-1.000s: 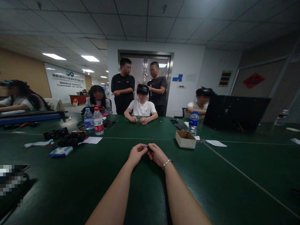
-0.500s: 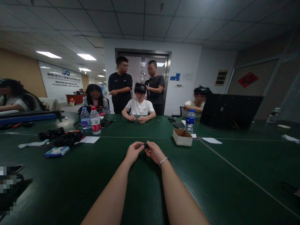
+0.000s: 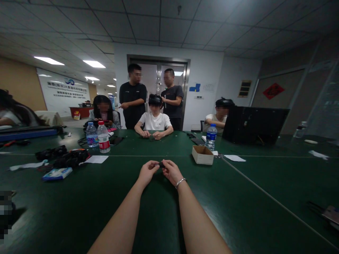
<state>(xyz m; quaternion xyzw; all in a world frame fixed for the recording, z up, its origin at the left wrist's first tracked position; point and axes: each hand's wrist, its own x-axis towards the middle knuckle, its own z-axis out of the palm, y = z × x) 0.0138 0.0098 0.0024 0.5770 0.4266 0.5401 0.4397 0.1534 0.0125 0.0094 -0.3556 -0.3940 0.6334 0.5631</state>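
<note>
Both my forearms reach out over the dark green table (image 3: 238, 211). My left hand (image 3: 147, 173) and my right hand (image 3: 171, 171) meet in front of me, fingers pinched together on a small black object (image 3: 161, 164) held between their tips. It is too small to name. A metal bracelet (image 3: 180, 182) circles my right wrist. The nearest thing on the table is an open cardboard box (image 3: 202, 155), beyond and to the right of my hands.
Two water bottles (image 3: 103, 137) stand at the far left, another bottle (image 3: 210, 137) behind the box. Black gear (image 3: 70, 158) and papers lie at left. An open laptop (image 3: 254, 125) stands at right. Several people sit around the table; two stand by the door.
The view has shifted a little to the right, so everything sits further left in the frame. My hands stay together, pinched on the small black object.
</note>
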